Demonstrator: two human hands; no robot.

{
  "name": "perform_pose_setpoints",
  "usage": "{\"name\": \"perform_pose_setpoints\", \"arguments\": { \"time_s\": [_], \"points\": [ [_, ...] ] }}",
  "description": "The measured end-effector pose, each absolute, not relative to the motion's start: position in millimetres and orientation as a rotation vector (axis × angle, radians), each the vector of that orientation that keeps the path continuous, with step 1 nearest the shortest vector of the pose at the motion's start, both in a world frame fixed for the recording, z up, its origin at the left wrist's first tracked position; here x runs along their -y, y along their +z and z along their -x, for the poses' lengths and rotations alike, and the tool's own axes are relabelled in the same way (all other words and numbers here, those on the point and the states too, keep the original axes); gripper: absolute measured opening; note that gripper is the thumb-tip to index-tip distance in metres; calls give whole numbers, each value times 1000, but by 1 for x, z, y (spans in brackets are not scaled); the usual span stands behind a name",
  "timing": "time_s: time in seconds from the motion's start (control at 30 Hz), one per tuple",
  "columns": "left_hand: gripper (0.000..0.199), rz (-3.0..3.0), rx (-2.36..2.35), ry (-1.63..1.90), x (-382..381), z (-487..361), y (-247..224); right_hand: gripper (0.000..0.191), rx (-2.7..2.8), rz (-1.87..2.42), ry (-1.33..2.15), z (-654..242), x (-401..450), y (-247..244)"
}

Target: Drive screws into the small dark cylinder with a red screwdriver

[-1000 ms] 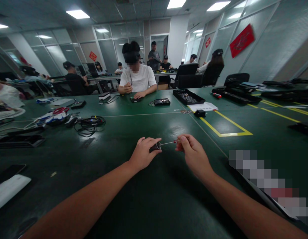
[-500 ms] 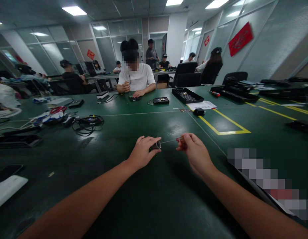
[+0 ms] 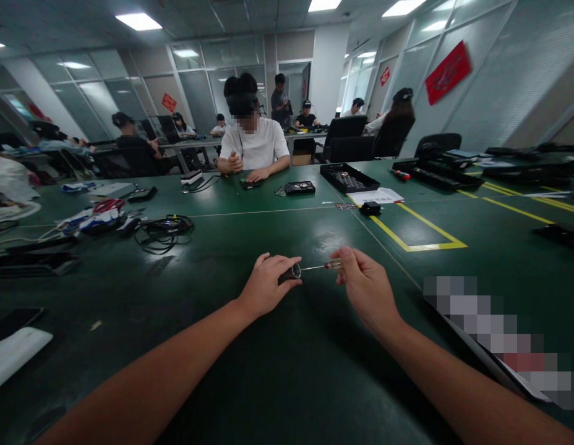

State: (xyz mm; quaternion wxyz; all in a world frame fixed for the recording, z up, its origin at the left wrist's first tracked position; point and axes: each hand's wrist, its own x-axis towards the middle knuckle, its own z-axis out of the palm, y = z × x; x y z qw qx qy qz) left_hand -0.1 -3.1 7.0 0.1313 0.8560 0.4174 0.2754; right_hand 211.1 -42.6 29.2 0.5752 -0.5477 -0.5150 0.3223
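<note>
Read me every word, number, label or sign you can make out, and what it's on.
No text reads clearly enough to quote.
Large red sign: markings blurred.
Left small sign, right small sign: too small.
White paper: print too small.
Lower-right item: pixelated.
Screwdriver in the right hand: nothing readable.

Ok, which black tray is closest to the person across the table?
The middle tray, just behind the white sheet; the left tray and right tray both lie farther from that person.
</note>
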Motion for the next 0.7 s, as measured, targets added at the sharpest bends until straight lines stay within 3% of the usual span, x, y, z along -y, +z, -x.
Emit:
{"name": "perform_pose_setpoints", "arguments": {
  "time_s": [0.13,0.33,0.7],
  "points": [
    [45,-2486,-1220,821,2,1,5,30,1203,1219,739,-210,42,28],
    [46,-2485,-1216,804,1,1,3,40,1312,1323,736,-211,43,33],
    [45,-2524,-1203,845,2,0,7,25,998,1127,948,-209,33,18]
  ]
}}
